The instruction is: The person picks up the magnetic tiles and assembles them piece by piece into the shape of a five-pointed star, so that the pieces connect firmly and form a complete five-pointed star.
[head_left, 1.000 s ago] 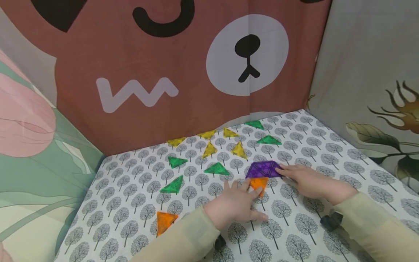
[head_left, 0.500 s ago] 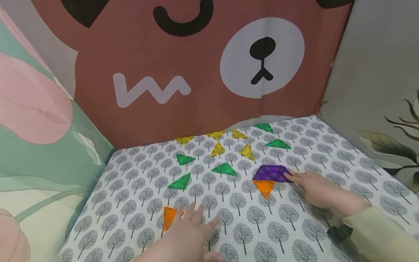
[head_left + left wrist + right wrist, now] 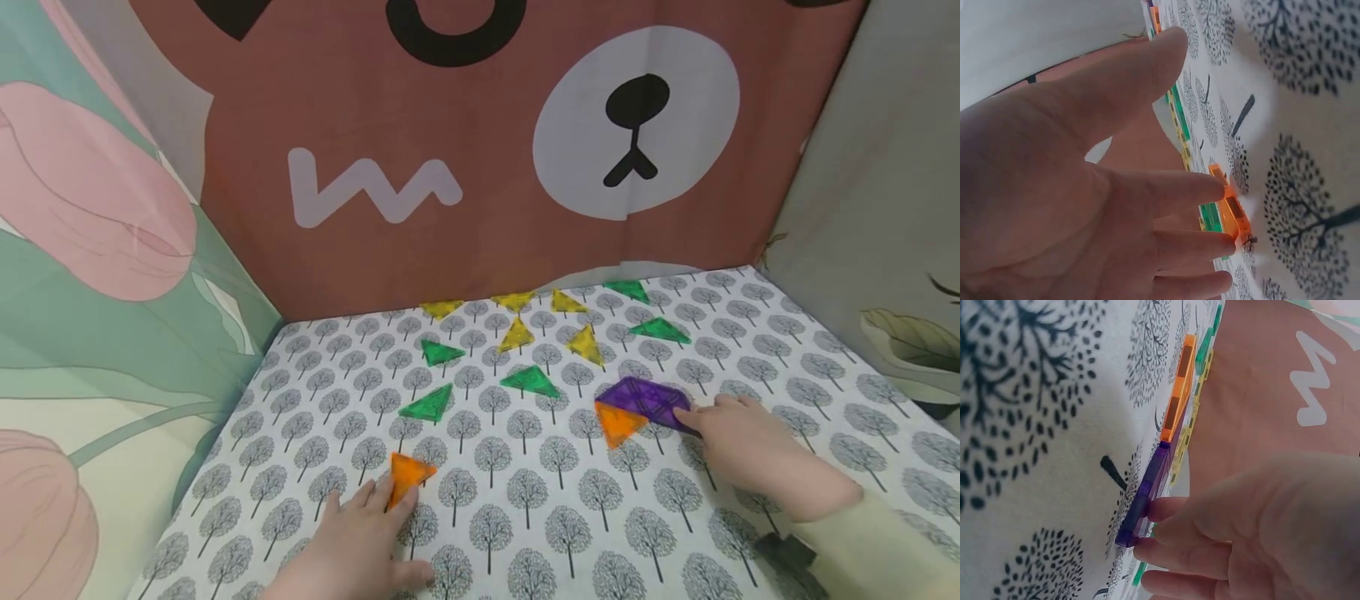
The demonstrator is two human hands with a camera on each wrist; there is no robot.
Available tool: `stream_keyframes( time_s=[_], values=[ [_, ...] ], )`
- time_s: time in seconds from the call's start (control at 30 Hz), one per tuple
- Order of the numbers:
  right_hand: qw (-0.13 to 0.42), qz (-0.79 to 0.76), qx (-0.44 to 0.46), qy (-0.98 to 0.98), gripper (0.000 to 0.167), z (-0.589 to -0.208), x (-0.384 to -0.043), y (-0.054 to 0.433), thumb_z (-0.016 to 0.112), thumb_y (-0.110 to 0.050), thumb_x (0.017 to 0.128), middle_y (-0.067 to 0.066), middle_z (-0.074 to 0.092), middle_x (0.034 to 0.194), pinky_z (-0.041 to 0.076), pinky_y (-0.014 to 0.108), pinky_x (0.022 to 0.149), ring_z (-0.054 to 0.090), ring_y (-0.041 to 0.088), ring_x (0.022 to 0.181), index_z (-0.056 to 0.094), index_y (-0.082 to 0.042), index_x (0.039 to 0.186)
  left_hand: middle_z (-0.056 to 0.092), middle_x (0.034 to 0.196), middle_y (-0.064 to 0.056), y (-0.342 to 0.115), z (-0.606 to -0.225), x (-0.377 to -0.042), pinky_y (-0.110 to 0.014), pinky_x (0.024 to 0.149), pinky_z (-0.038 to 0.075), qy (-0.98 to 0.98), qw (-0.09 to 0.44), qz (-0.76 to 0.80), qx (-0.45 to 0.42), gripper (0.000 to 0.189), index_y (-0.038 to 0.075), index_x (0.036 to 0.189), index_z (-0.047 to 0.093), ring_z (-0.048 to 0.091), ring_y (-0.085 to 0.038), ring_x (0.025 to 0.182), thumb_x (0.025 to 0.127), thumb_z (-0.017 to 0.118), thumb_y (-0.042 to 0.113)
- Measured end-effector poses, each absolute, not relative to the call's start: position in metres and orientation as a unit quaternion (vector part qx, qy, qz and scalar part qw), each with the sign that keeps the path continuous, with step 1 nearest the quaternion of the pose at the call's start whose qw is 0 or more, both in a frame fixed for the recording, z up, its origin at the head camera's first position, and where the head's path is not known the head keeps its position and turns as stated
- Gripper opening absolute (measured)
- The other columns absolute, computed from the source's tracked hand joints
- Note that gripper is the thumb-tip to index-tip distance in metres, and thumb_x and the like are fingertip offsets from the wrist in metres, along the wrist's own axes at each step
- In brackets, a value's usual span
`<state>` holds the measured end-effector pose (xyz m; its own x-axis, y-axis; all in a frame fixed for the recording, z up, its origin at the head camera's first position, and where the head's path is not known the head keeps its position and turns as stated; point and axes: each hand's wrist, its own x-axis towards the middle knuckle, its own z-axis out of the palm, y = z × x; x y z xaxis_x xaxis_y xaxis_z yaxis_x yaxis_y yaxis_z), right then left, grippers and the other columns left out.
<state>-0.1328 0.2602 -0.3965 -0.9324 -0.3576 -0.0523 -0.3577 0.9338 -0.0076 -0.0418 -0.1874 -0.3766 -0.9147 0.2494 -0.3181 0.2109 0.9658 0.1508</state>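
Two hands at work among coloured tiles on a tree-print cloth (image 3: pixel 491 575). The left hand (image 3: pixel 352 537), at lower left, is open with fingers spread; its fingertips touch the near orange tile (image 3: pixel 408 475), a triangle lying on the cloth. The left wrist view shows two of its fingers extended against this tile's edge, the thumb well apart. The right hand (image 3: pixel 750 446) has fingertips on the right end of the purple piece (image 3: pixel 637 398), a trapezoid with lines across its surface; whether it pinches that end or merely rests on it cannot be told. The far orange tile (image 3: pixel 619 423), also a triangle, touches the near edge of the purple piece at the end away from the right hand, one corner directed toward the viewer. Five green tiles (image 3: pixel 531 381) lie in two groups: three between the near orange tile and the back edge, two behind the purple piece. Five yellow tiles (image 3: pixel 516 336) lie farther back, spaced between these groups. Behind the cloth hangs a brown drape (image 3: pixel 360 267) bearing a white muzzle; a flowered panel (image 3: pixel 97 200) stands at left, a grey panel (image 3: pixel 885 167) at right.
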Motion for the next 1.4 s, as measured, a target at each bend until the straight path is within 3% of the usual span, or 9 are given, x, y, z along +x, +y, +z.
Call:
stream_keyframes(
  time_s=[0.4, 0.63, 1.0, 1.23, 1.4],
  values=[
    [0.021, -0.008, -0.176, 0.984, 0.044, -0.391, -0.126, 0.263, 0.072, -0.006, 0.082, 0.016, 0.070, 0.108, 0.040, 0.065, 0.095, 0.058, 0.042, 0.099, 0.068, -0.005, 0.125, 0.041, 0.153, -0.008, -0.156, -0.377, -0.049, -0.077, 0.103, 0.021, 0.954, 0.180, 0.022, 0.240, 0.087, 0.029, 0.148, 0.049, 0.036, -0.045, 0.136, 0.075, 0.061, 0.076],
    [0.016, -0.013, -0.179, 0.984, 0.042, -0.391, -0.124, 0.264, 0.070, -0.004, 0.082, 0.015, 0.071, 0.106, 0.040, 0.065, 0.095, 0.058, 0.041, 0.100, 0.069, -0.005, 0.124, 0.036, 0.156, 0.002, -0.124, -0.383, -0.051, -0.070, 0.102, 0.033, 0.924, 0.170, -0.023, 0.341, 0.081, 0.039, 0.150, 0.041, 0.039, -0.035, 0.137, 0.080, 0.054, 0.077],
    [0.029, -0.016, -0.181, 0.983, 0.054, -0.389, -0.129, 0.260, 0.065, 0.012, 0.075, 0.011, 0.072, 0.103, 0.044, 0.060, 0.092, 0.058, 0.035, 0.094, 0.068, -0.007, 0.126, 0.031, 0.158, 0.004, -0.050, -0.379, -0.059, -0.059, 0.111, 0.028, 0.870, 0.168, -0.080, 0.457, 0.078, 0.041, 0.153, 0.032, 0.030, -0.024, 0.143, 0.086, 0.043, 0.078],
    [0.020, -0.011, -0.177, 0.984, 0.052, -0.389, -0.130, 0.258, 0.066, 0.011, 0.077, 0.010, 0.071, 0.101, 0.046, 0.058, 0.090, 0.058, 0.033, 0.091, 0.069, -0.008, 0.125, 0.033, 0.155, 0.007, 0.001, -0.380, -0.068, -0.053, 0.115, 0.025, 0.855, 0.147, -0.121, 0.482, 0.079, 0.042, 0.153, 0.030, 0.029, -0.015, 0.141, 0.085, 0.053, 0.074],
    [0.019, -0.010, -0.172, 0.985, 0.050, -0.389, -0.130, 0.256, 0.067, 0.008, 0.076, 0.010, 0.071, 0.101, 0.047, 0.057, 0.089, 0.058, 0.033, 0.091, 0.070, -0.008, 0.123, 0.034, 0.153, 0.009, 0.031, -0.382, -0.077, -0.051, 0.115, 0.025, 0.860, 0.142, -0.114, 0.476, 0.080, 0.042, 0.153, 0.028, 0.032, -0.014, 0.139, 0.084, 0.046, 0.078]
  ],
)
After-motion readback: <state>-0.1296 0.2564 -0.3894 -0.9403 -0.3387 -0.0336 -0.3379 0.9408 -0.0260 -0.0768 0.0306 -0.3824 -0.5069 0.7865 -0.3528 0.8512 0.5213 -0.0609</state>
